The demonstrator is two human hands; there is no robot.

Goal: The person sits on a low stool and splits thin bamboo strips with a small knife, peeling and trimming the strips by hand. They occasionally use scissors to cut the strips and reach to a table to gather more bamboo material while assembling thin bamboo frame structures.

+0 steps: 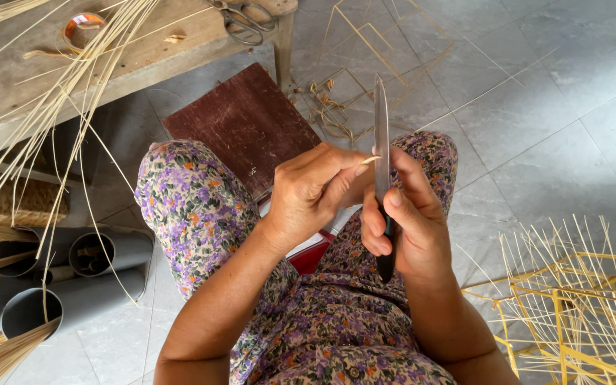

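Nearest us, the right hand [401, 228] is closed around a long steel knife with dark handle [381, 153]; the left hand [308, 196] pinches a thin pale bamboo sliver [370, 160] against the blade. We judge trimming underway; steady control is needed.

One camera sits on the person's head. It looks straight down, close to the lap [322, 314], with the grey floor [550, 121] at two o'clock and a wooden bench [144, 57] at eleven o'clock.

Knife [381, 135] handle mostly hidden inside right hand [404, 232]; scissors [245, 20] cut by top edge.
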